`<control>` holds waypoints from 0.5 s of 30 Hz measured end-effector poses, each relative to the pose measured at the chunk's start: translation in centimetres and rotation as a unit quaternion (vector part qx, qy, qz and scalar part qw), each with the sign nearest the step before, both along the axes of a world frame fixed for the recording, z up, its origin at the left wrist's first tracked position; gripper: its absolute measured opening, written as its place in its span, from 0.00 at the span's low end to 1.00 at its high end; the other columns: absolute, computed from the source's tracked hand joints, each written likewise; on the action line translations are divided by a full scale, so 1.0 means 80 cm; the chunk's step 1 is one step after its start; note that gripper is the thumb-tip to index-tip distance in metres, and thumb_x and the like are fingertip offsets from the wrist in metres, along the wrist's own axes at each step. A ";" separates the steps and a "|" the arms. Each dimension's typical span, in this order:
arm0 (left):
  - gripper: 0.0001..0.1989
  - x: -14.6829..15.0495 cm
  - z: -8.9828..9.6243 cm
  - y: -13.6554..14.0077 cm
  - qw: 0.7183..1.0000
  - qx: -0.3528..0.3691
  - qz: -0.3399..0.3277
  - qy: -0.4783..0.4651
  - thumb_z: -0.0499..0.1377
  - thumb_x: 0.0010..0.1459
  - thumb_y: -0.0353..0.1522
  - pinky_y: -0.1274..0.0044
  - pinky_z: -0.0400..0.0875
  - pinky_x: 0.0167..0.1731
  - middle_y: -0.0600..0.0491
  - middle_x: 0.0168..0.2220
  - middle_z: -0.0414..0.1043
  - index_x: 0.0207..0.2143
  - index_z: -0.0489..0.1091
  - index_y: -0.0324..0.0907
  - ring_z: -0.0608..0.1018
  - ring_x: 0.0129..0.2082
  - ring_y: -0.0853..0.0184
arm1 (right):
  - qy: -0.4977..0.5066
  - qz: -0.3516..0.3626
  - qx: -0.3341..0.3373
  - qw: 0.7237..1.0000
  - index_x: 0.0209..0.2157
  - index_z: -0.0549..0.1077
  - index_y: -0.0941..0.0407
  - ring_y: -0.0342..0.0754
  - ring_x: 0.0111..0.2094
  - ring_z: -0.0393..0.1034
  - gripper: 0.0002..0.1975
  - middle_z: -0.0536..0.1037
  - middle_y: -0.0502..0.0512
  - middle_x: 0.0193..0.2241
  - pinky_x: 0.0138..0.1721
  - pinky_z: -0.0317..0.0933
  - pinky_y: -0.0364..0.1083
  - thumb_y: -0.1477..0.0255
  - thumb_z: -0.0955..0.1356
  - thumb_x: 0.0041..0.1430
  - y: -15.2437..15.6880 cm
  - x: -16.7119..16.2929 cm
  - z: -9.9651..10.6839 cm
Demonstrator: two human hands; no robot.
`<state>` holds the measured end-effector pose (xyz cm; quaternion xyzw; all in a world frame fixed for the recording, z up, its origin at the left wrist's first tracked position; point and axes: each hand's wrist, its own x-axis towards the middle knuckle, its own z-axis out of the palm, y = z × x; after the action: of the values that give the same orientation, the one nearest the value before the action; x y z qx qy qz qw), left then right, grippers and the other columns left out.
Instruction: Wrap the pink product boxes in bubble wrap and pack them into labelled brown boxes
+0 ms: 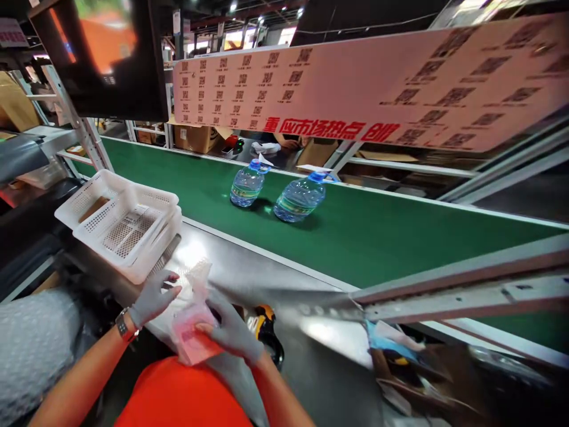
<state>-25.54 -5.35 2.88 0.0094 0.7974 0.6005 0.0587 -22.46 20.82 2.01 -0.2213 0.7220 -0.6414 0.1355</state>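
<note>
My right hand (233, 326), in a grey glove with bare fingertips, grips a flat pink packet (191, 335), its thumb lying across the front. Clear bubble wrap (200, 276) sticks up from the packet's top. Just left of the wrap is my left hand (153, 296), gloved the same way, a watch on its wrist. Its fingers are apart and bent, with nothing seen between them. Behind that hand, white plastic baskets (153, 234) stand stacked on the metal bench; a brown piece and a label show inside.
Beyond the metal bench (253, 261) runs a green conveyor belt (373, 237) carrying two large water bottles (246, 185). A tape dispenser (267, 332) lies right of my right hand. Bubble wrap roll (40, 350) is at left, an open carton (422, 379) at right. A code board (338, 89) hangs above.
</note>
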 end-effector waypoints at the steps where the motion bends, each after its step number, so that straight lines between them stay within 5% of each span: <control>1: 0.24 0.003 -0.002 0.000 0.999 -0.005 0.051 -0.003 0.71 0.55 0.45 0.68 0.78 0.53 0.44 0.51 0.80 0.48 0.78 0.41 0.82 0.51 0.58 | -0.040 0.009 -0.022 0.999 0.65 0.77 0.54 0.63 0.56 0.78 0.38 0.84 0.62 0.58 0.60 0.73 0.58 0.50 0.79 0.59 0.010 0.003 -0.008; 4: 0.31 0.016 -0.007 0.002 0.982 0.065 0.138 -0.114 0.75 0.50 0.50 0.68 0.80 0.49 0.45 0.51 0.80 0.49 0.75 0.41 0.82 0.48 0.60 | -0.149 0.022 -0.085 0.985 0.66 0.76 0.55 0.59 0.46 0.80 0.47 0.86 0.59 0.48 0.50 0.76 0.54 0.44 0.81 0.52 0.035 0.010 -0.029; 7: 0.36 0.031 -0.009 0.009 0.929 0.208 0.066 -0.297 0.76 0.45 0.59 0.70 0.80 0.41 0.45 0.42 0.81 0.41 0.75 0.39 0.83 0.39 0.61 | -0.195 0.008 -0.132 0.972 0.65 0.77 0.56 0.59 0.43 0.80 0.52 0.85 0.59 0.46 0.47 0.75 0.53 0.42 0.82 0.45 0.050 0.013 -0.042; 9: 0.35 0.037 -0.008 0.016 0.905 0.276 0.026 -0.322 0.79 0.40 0.57 0.71 0.78 0.40 0.48 0.38 0.80 0.37 0.75 0.40 0.82 0.37 0.62 | -0.211 0.016 -0.131 0.969 0.62 0.79 0.57 0.59 0.44 0.80 0.50 0.85 0.60 0.46 0.45 0.75 0.52 0.42 0.83 0.43 0.055 0.013 -0.045; 12: 0.32 0.036 -0.007 0.023 0.920 0.292 0.030 -0.259 0.81 0.39 0.53 0.74 0.74 0.34 0.53 0.32 0.74 0.33 0.73 0.42 0.76 0.32 0.67 | -0.208 0.035 -0.111 0.971 0.59 0.82 0.57 0.60 0.47 0.79 0.47 0.85 0.62 0.48 0.47 0.75 0.53 0.44 0.83 0.43 0.060 0.013 -0.046; 15: 0.31 0.026 -0.004 0.024 0.961 0.208 0.022 -0.180 0.75 0.46 0.58 0.74 0.74 0.33 0.54 0.29 0.70 0.29 0.69 0.43 0.73 0.29 0.69 | -0.205 0.003 -0.092 0.974 0.61 0.81 0.55 0.63 0.51 0.79 0.47 0.85 0.62 0.52 0.50 0.76 0.55 0.44 0.83 0.45 0.067 0.017 -0.049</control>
<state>-23.43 -3.46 2.59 -0.1040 0.6316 0.7458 0.1846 -21.06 26.19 -1.94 -0.0994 0.6159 -0.7365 0.2614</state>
